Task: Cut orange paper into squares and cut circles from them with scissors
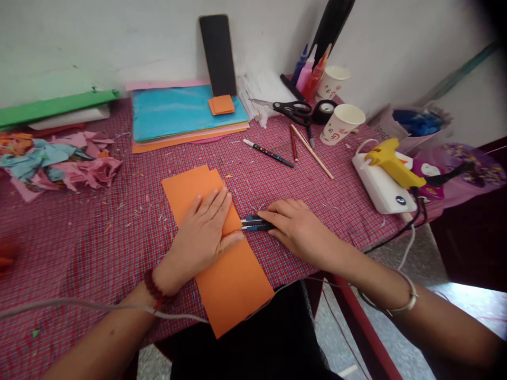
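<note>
An orange paper sheet [237, 287] lies slanted across the front of the table, its lower end reaching past the front edge. A second layer or fold of the same orange paper [190, 187] covers its upper part. My left hand [206, 227] rests flat on the paper, fingers stretched out, thumb along the edge of the upper layer. At the paper's right edge, my right hand [291, 227] is closed on a slim blue-and-black tool [253, 224] with two pale pointed tips touching the paper; its exact kind is unclear.
Behind lie a marker [269, 153], a wooden stick [312, 152], scissors [295, 110] and a paper cup [341, 124]. Coloured sheets [170, 113] stand against the wall side, a phone-like black slab [217, 53] behind. Right: yellow glue gun [392, 162] on a white box. Left: crumpled paper [79, 163].
</note>
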The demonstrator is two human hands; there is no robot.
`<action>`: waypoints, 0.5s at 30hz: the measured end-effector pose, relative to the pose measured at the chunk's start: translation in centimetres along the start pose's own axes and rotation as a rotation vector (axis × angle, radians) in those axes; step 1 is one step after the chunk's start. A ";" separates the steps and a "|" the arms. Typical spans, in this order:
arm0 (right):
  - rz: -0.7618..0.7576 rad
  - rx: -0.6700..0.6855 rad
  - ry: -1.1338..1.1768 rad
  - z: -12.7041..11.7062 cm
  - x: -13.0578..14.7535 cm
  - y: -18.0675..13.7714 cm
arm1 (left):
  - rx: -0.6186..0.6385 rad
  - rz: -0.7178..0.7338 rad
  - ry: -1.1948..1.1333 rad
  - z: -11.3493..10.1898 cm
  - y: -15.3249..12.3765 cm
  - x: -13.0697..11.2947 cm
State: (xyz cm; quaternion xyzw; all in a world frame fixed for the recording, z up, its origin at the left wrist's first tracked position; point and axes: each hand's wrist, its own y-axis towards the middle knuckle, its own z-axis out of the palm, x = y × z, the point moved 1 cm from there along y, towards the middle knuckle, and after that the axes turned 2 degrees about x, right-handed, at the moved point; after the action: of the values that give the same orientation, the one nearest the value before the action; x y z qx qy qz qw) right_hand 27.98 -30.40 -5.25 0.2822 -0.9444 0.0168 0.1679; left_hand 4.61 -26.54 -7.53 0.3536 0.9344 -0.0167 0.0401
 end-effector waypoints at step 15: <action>0.009 0.006 0.022 0.0 -0.1 -0.6 | 0.031 0.128 -0.102 -1.8 2.0 6.5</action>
State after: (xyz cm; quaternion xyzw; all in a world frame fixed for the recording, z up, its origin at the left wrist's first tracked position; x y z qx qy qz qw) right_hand 28.40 -30.82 -5.37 0.2784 -0.9437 0.0235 0.1772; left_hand 0.94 -20.63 -6.34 0.4117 0.9063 -0.0469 0.0832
